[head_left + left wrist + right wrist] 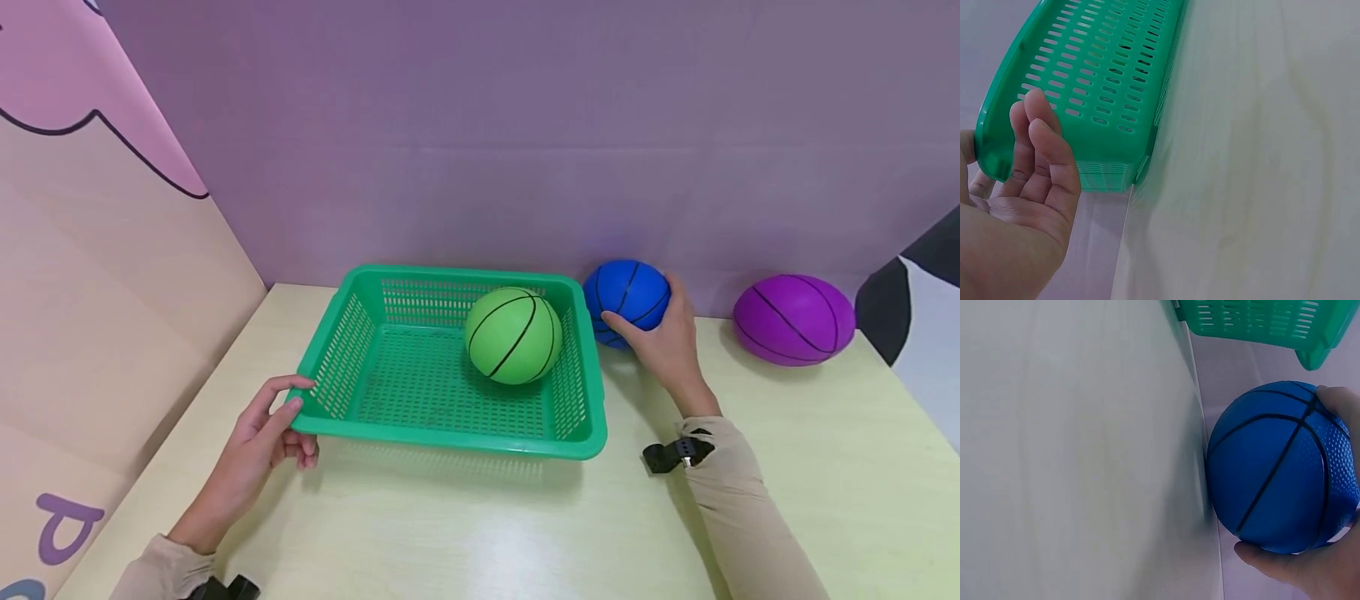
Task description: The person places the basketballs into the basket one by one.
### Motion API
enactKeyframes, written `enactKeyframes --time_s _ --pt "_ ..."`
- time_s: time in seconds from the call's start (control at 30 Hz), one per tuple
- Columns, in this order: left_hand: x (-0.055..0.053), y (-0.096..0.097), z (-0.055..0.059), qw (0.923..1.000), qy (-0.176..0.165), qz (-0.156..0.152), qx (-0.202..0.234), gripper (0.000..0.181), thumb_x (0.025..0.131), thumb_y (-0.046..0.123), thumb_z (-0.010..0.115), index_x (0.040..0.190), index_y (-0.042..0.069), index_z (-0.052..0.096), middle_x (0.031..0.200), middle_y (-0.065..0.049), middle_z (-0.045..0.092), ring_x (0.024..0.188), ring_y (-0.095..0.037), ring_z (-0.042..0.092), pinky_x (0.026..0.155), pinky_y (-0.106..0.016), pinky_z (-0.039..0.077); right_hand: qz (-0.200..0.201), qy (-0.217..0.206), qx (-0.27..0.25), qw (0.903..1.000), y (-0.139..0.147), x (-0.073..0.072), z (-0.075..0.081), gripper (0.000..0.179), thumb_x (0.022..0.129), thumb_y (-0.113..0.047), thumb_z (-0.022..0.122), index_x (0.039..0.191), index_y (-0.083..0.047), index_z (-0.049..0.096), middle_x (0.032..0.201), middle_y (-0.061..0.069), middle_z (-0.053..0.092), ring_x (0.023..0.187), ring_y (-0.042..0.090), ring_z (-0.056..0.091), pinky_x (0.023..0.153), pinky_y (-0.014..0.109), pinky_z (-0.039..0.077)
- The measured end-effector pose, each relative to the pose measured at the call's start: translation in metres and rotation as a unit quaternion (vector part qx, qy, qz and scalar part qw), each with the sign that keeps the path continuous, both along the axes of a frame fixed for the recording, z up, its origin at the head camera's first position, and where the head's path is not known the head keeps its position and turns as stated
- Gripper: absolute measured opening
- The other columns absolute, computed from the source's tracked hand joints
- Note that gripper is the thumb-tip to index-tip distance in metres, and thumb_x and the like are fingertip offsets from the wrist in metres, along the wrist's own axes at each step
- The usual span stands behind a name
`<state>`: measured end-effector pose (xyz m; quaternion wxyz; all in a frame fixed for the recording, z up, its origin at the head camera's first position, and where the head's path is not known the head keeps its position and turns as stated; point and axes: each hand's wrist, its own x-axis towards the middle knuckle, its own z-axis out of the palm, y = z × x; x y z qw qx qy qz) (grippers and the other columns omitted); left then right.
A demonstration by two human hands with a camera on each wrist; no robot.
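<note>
A green plastic basket [450, 442] with slotted walls stands on the table, and a light green ball [513, 336] with black lines lies in its right half. My left hand [258, 442] pinches the basket's front left corner, thumb and index finger at the rim; in the left wrist view the other fingers [1054, 144] curl below it. Just right of the basket, my right hand [663, 342] grips a blue ball [626, 300] with black lines, thumb on the near side and fingers round the right. In the right wrist view the blue ball [1272, 469] sits close to the tabletop.
A purple ball [795, 321] with black lines rests farther right near the table's back edge. Behind the table [465, 533] rises a purple backdrop [525, 142]; a printed panel [90, 292] stands along the left side.
</note>
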<state>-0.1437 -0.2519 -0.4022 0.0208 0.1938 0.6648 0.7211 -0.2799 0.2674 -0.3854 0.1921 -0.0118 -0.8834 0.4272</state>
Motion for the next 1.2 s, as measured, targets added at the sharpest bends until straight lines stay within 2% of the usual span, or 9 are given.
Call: enactKeyframes --time_s 0.3,0.47,0.6,0.77,0.87,0.97,1.1,1.2 --pt "0.0 0.001 0.001 1.0 0.004 -0.003 -0.002 0.029 0.11 0.012 0.032 0.137 0.008 0.041 0.069 -0.011 0.061 0.056 -0.026 0.062 0.051 -0.035 0.052 -0.021 0.003 -0.017 0.9996 0.006 0.001 -0.002 0.102 0.08 -0.05 0.08 0.157 -0.02 0.021 0.155 0.015 0.032 0.137 0.041 0.035 0.106 0.066 0.033" --pt "-0.004 0.005 0.002 1.0 0.004 0.0 -0.008 0.028 0.11 0.014 0.033 0.137 0.008 0.041 0.068 -0.011 0.061 0.055 -0.026 0.062 0.051 -0.034 0.052 -0.042 0.005 -0.032 0.9986 0.012 0.002 -0.002 0.101 0.078 -0.054 0.08 0.156 -0.024 0.024 0.155 0.01 0.034 0.138 0.037 0.035 0.107 0.064 0.033" --pt "-0.006 0.006 0.002 1.0 0.002 0.001 -0.01 0.028 0.11 0.015 0.033 0.136 0.008 0.041 0.068 -0.011 0.061 0.055 -0.026 0.062 0.051 -0.033 0.052 -0.043 0.006 -0.031 0.9986 0.014 0.004 -0.001 0.1 0.078 -0.055 0.08 0.155 -0.024 0.025 0.154 0.01 0.034 0.138 0.036 0.034 0.106 0.065 0.034" --pt "-0.006 0.006 0.002 0.9999 0.001 0.001 -0.011 0.028 0.11 0.015 0.033 0.136 0.009 0.041 0.068 -0.012 0.061 0.055 -0.027 0.062 0.052 -0.034 0.053 -0.027 -0.007 -0.015 0.9995 0.013 0.006 0.003 0.104 0.079 -0.055 0.079 0.157 -0.024 0.018 0.156 0.014 0.028 0.139 0.039 0.03 0.105 0.067 0.033" --pt "-0.006 0.006 0.002 1.0 0.002 -0.003 -0.007 0.028 0.111 0.014 0.032 0.137 0.009 0.041 0.069 -0.013 0.06 0.056 -0.027 0.062 0.052 -0.033 0.053 -0.014 -0.038 0.002 0.9992 0.013 0.008 0.007 0.113 0.079 -0.057 0.078 0.16 -0.026 0.005 0.157 0.022 0.017 0.138 0.047 0.028 0.104 0.07 0.032" --pt "-0.006 0.007 0.002 1.0 0.003 -0.007 -0.002 0.028 0.111 0.014 0.032 0.136 0.008 0.04 0.069 -0.013 0.06 0.056 -0.027 0.062 0.052 -0.033 0.053 -0.005 -0.068 0.022 0.9974 0.015 0.01 0.013 0.118 0.078 -0.059 0.077 0.16 -0.027 -0.002 0.156 0.028 0.011 0.134 0.054 0.031 0.101 0.073 0.033" --pt "-0.006 0.007 0.002 1.0 0.002 -0.009 0.003 0.028 0.111 0.014 0.031 0.136 0.008 0.04 0.07 -0.012 0.06 0.057 -0.025 0.063 0.052 -0.033 0.053 -0.002 -0.079 0.034 0.9963 0.018 0.011 0.017 0.117 0.078 -0.06 0.077 0.159 -0.018 0.004 0.152 0.03 0.018 0.13 0.054 0.034 0.099 0.072 0.036" --pt "-0.005 0.007 0.003 0.9999 0.001 -0.01 0.004 0.028 0.111 0.014 0.031 0.136 0.009 0.041 0.071 -0.012 0.061 0.057 -0.024 0.063 0.052 -0.032 0.053 -0.005 -0.072 0.014 0.9973 0.02 0.012 0.016 0.116 0.077 -0.057 0.079 0.155 -0.011 0.007 0.151 0.029 0.025 0.131 0.051 0.036 0.101 0.069 0.037"
